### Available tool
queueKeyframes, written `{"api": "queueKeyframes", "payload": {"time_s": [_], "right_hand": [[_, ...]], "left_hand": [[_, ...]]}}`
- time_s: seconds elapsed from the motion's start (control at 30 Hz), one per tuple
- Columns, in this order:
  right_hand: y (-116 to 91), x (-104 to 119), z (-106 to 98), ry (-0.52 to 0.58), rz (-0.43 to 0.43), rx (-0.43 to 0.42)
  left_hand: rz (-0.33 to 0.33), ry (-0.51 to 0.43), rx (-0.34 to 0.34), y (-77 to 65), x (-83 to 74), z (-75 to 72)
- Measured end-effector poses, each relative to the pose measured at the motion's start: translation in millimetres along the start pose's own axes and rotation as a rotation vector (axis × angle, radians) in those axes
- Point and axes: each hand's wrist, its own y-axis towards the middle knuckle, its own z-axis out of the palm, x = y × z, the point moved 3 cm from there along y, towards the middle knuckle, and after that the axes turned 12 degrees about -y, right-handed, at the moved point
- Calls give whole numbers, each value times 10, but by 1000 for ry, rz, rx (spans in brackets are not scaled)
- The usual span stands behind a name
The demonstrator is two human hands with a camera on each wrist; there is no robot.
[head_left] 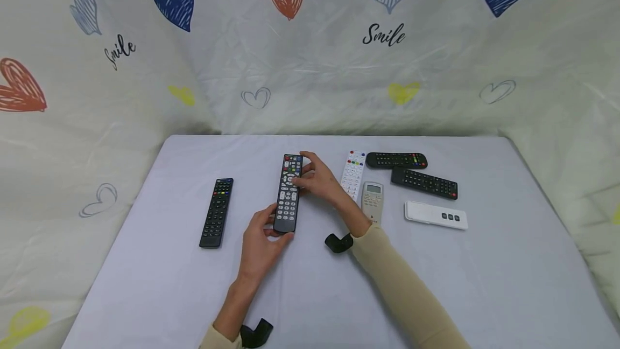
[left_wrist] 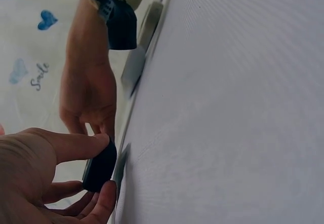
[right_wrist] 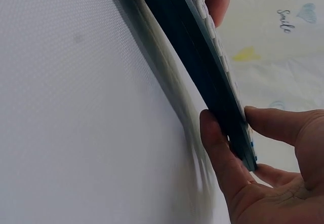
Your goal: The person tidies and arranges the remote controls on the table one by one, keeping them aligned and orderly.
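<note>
A dark remote control with pale and coloured buttons is held between both hands, its button face up. My left hand grips its near end, thumb at one edge and fingers at the other. Near the far end my right hand pinches it, with the thumb over the buttons. In the left wrist view the near end of the remote sits between thumb and fingers. The right wrist view shows the remote's side raised off the white cloth, with the right fingers beneath it.
Left of the hands lies another black remote. To the right are a white remote with coloured keys, a small grey remote with a display, two black remotes and a white remote. All lie on the white-covered table.
</note>
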Motion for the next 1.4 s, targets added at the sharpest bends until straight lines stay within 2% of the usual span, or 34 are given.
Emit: {"api": "queueKeyframes", "payload": {"time_s": [0.97, 1.4], "right_hand": [[32, 42, 166, -8, -16, 31], [35, 93, 227, 8, -26, 53]], "left_hand": [[-37, 38, -19, -54, 55, -147], [-34, 60, -38, -80, 74, -203]]}}
